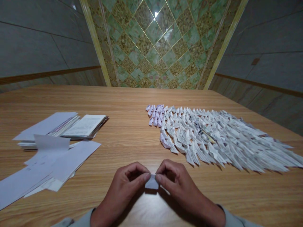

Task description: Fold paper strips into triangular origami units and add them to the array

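Note:
A small piece of folded paper (151, 183), pale and roughly square, is held just above the table near its front edge. My left hand (129, 181) pinches its upper left corner between thumb and forefinger. On the other side, my right hand (176, 181) pinches the upper right corner in the same way. The lower edge of the paper hangs free and casts a shadow on the wood. Beyond my right hand lie many folded paper boats (189, 132) in close rows, mostly white with printing. A few lilac paper boats (156, 116) sit at their far left end.
Loose white paper sheets (71, 160) lie overlapping at the left. Behind them stand a stack of paper (49, 124) and a printed booklet (85, 126). The wooden table (123, 126) reaches to a wall with green and gold diamond tiles (156, 47).

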